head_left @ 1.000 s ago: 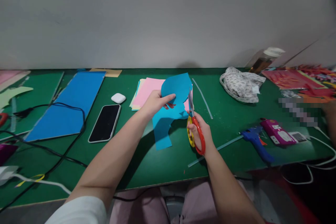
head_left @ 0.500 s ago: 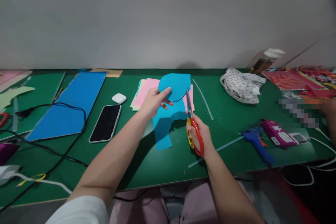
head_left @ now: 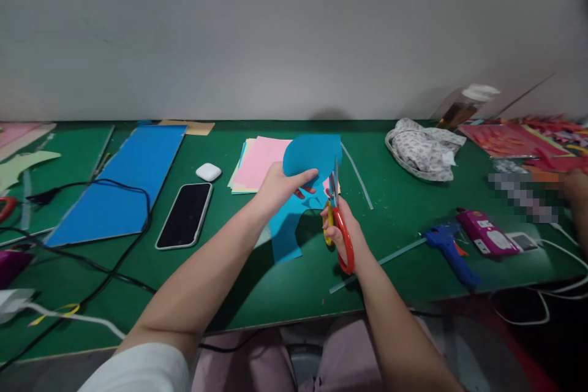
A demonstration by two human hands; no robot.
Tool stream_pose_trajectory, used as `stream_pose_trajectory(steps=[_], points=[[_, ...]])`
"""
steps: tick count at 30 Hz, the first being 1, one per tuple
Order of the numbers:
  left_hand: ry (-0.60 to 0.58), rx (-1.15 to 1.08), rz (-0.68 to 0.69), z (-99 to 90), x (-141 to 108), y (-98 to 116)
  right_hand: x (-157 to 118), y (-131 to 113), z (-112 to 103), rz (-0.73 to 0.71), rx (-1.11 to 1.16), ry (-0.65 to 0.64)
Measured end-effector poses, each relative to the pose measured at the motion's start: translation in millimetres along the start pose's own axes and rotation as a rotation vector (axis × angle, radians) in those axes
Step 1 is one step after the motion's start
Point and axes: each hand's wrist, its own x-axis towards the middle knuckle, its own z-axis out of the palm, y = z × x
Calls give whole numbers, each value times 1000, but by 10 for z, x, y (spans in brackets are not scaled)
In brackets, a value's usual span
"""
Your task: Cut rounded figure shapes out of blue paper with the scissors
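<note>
A blue paper piece [head_left: 312, 154] with a rounded left edge is pinched in my left hand [head_left: 285, 187], thumb on top. My right hand [head_left: 350, 234] grips scissors [head_left: 342, 233] with one red and one yellow handle loop. Their blades point away from me and lie at the right edge of the paper. Below, a blue paper offcut [head_left: 287, 239] with a curved cut-out rests on the table. Behind my left hand lies a stack of coloured paper [head_left: 260, 162], pink on top.
A phone [head_left: 185, 215], a white earbud case [head_left: 208, 172] and a blue board [head_left: 124, 184] lie left on the green table [head_left: 239, 294]. At right are glue sticks [head_left: 357, 176], a blue glue gun [head_left: 452, 254], a patterned cloth item [head_left: 425, 150], a bottle [head_left: 466, 105] and another person's hand [head_left: 576, 190].
My left hand and the blue paper have shifted slightly right and toward me. The scissors have turned more upright, and their blades have closed up somewhat at the paper's edge.
</note>
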Motion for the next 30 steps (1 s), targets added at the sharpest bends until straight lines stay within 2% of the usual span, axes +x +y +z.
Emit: stream_pose_trajectory(steps=[12, 22, 30], points=[[9, -96, -11, 297, -139, -117, 16, 73, -4, -59, -22, 66], [107, -174, 2, 358, -159, -133, 29, 69, 19, -53, -46, 69], [96, -213, -14, 382, -183, -150, 1, 16, 30, -29, -18, 94]])
